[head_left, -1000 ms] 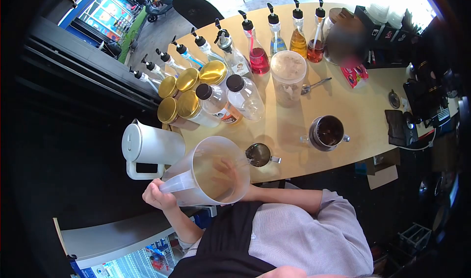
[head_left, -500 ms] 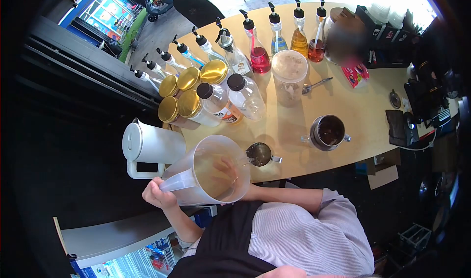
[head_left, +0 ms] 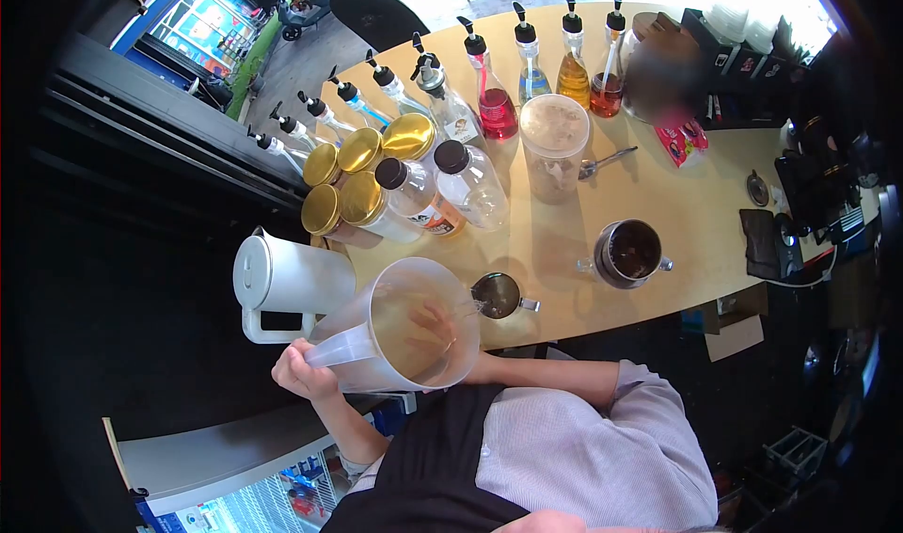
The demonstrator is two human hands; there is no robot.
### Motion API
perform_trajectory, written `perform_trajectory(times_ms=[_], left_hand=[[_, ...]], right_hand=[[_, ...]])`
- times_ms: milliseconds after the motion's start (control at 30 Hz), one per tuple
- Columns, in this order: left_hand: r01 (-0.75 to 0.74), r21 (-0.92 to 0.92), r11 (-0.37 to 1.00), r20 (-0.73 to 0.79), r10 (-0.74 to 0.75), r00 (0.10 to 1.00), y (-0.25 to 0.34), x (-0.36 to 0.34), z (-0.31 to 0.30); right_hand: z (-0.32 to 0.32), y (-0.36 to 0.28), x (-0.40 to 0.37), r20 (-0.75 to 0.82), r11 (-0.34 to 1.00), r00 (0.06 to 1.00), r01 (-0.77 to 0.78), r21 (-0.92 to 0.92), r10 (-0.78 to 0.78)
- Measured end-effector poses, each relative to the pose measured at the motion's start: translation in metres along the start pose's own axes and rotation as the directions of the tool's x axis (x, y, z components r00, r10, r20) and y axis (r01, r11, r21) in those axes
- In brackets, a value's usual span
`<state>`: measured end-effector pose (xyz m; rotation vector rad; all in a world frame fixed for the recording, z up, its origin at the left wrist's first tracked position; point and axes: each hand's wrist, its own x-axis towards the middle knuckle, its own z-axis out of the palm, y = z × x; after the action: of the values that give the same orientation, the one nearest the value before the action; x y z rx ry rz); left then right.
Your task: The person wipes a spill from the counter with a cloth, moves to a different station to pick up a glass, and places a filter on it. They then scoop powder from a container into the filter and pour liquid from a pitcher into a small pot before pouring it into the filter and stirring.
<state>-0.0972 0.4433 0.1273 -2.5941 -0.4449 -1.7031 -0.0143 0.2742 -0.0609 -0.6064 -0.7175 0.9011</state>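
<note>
Gripping the handle [head_left: 340, 348] of a tilted, translucent pitcher [head_left: 400, 340] in the left hand [head_left: 305, 373], with fingers curled round it. Supporting the pitcher's far side with the right hand [head_left: 435, 329]; seen only hazily through the plastic, apparently with fingers spread, grip impossible to tell. Pouring a thin clear stream [head_left: 476, 307] into a metal cup [head_left: 499, 295], just ahead and right of the right hand. Ahead of the left hand, a white kettle [head_left: 320, 277]; farther ahead, gold-lidded jars [head_left: 362, 199].
</note>
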Motion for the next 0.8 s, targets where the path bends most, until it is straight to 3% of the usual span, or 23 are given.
perform_trajectory(times_ms=[67, 167, 367, 467, 567, 633, 667, 733, 800], left_hand=[[-0.042, 0.023, 0.999, -0.014, 0.043, 0.999, 0.002, 0.002, 0.000], [0.046, -0.062, 0.997, 0.032, -0.044, 0.999, 0.007, 0.005, -0.001], [0.017, -0.050, 0.999, -0.002, -0.017, 1.000, 0.004, 0.002, 0.001], [0.097, -0.025, 0.995, 0.041, -0.096, 0.994, 0.005, -0.001, -0.002], [0.000, -0.050, 0.999, 0.039, 0.002, 0.999, -0.005, -0.005, -0.002], [-0.213, 0.031, 0.977, 0.002, 0.213, 0.977, -0.009, -0.005, -0.002], [-0.213, 0.031, 0.977, 0.002, 0.213, 0.977, -0.009, -0.003, -0.001], [-0.352, 0.209, 0.913, -0.070, 0.373, 0.925, -0.007, 0.001, 0.002], [-0.317, 0.189, 0.929, -0.058, 0.333, 0.941, -0.007, -0.001, 0.001]], right_hand=[[0.000, 0.000, 0.000, -0.004, 1.000, 1.000, -0.016, -0.010, 0.016], [-0.001, -0.001, 0.001, -0.004, 1.000, 1.000, -0.010, -0.027, 0.009], [0.001, -0.006, 0.001, 0.013, 0.992, 0.995, 0.100, -0.081, -0.099], [-0.001, -0.005, 0.000, 0.022, 0.996, 0.998, 0.056, -0.063, -0.055], [0.001, -0.009, 0.000, 0.019, 0.997, 0.998, 0.065, -0.051, -0.064], [0.000, -0.015, -0.001, 0.024, 0.998, 1.000, 0.019, -0.065, -0.018], [0.000, -0.017, 0.001, 0.024, 0.998, 1.000, 0.019, -0.065, -0.018], [0.001, -0.019, 0.004, 0.043, 0.967, 0.989, 0.150, -0.205, -0.144], [0.002, -0.021, 0.003, 0.037, 0.972, 0.990, 0.143, -0.185, -0.138]])
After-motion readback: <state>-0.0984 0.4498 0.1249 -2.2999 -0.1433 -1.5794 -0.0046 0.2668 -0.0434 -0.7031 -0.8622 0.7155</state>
